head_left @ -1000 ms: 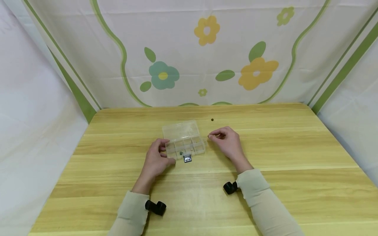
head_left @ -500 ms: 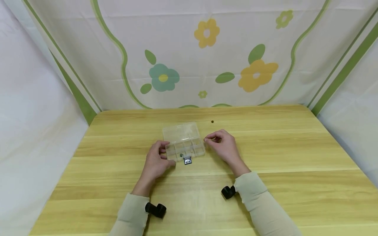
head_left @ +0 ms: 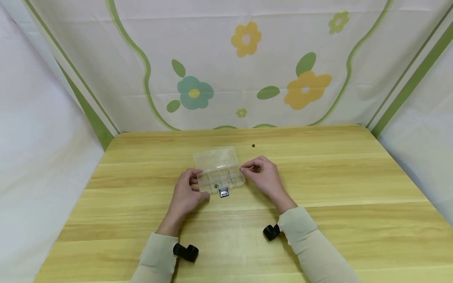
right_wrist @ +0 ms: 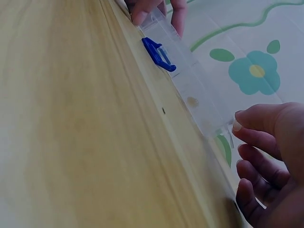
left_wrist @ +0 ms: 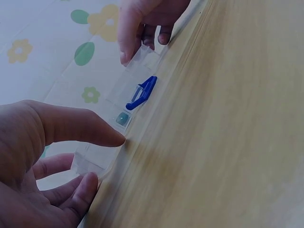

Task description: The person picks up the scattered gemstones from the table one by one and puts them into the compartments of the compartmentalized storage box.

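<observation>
A clear plastic compartment box (head_left: 226,181) lies on the table, lid (head_left: 215,158) folded back, blue latch (left_wrist: 142,92) at its front. My left hand (head_left: 187,190) holds the box's left end, thumb at the front and fingers behind. A green bead (left_wrist: 122,118) sits in a front compartment; a beige bead (right_wrist: 192,101) lies in another, farther right. At the box's right end, my right hand (head_left: 263,177) pinches a small pale piece (right_wrist: 236,126) between thumb and index finger. Its exact kind is too small to tell.
A small dark bead (head_left: 253,145) lies on the wooden table (head_left: 318,169) behind the right hand. A flowered cloth (head_left: 219,51) hangs along the table's back edge. Black cameras (head_left: 191,253) sit on both wrists.
My right hand has moved left, from beside the box to its right end, still pinching. The left hand and the box have stayed in place.
</observation>
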The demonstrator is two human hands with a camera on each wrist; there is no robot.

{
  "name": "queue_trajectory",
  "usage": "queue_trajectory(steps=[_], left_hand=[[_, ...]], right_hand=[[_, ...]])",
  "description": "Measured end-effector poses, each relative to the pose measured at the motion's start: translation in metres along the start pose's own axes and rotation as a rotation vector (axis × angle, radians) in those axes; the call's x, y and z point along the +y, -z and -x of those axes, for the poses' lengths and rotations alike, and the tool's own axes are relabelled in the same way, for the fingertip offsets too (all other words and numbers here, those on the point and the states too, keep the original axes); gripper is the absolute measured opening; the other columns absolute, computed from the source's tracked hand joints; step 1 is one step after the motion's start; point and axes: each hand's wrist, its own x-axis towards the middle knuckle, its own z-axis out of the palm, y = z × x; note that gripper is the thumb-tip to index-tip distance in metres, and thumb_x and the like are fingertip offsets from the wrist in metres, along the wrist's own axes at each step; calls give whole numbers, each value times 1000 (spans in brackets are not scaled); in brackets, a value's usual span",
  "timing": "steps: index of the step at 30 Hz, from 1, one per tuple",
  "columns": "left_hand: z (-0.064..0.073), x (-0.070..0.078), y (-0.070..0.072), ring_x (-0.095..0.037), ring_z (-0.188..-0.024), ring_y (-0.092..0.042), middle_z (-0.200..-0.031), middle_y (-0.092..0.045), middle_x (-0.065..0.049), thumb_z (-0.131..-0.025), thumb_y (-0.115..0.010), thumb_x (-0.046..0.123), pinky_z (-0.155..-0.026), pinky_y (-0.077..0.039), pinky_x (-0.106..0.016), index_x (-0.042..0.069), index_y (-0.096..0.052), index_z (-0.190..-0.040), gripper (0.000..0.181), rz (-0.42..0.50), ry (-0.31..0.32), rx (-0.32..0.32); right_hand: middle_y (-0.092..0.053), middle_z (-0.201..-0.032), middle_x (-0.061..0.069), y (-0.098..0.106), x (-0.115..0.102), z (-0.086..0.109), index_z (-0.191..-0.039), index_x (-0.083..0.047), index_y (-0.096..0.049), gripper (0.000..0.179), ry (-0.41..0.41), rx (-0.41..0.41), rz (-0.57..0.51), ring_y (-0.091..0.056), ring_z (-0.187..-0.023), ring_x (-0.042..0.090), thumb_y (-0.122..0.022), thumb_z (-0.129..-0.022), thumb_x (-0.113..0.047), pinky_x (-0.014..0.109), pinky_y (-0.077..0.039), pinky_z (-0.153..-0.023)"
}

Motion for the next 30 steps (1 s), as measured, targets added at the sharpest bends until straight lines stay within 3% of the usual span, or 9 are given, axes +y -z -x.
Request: queue_trajectory(steps=[14, 30], left_hand=[[-1, -2, -1, -30, -108, -59, -129, -59, -18, -71, -84, -11, -88, -52, -33, 5, -60, -143, 78, -5, -7, -4], [0, -1, -1, -30, -109, -60, -129, -59, -18, -71, -84, -13, -91, -56, -36, 5, -59, -144, 79, 13, -12, -3]], right_hand=[[-69, -107, 3, -6, -8, 1, -100, -16, -85, 9, 33, 25, -10, -64, -95, 22, -83, -95, -23, 35, -53, -83], [-69, -106, 1, -23, -24, 5, -100, -17, -84, 8, 94, -28, -34, -61, -88, 19, -84, -94, -22, 30, -52, -78]])
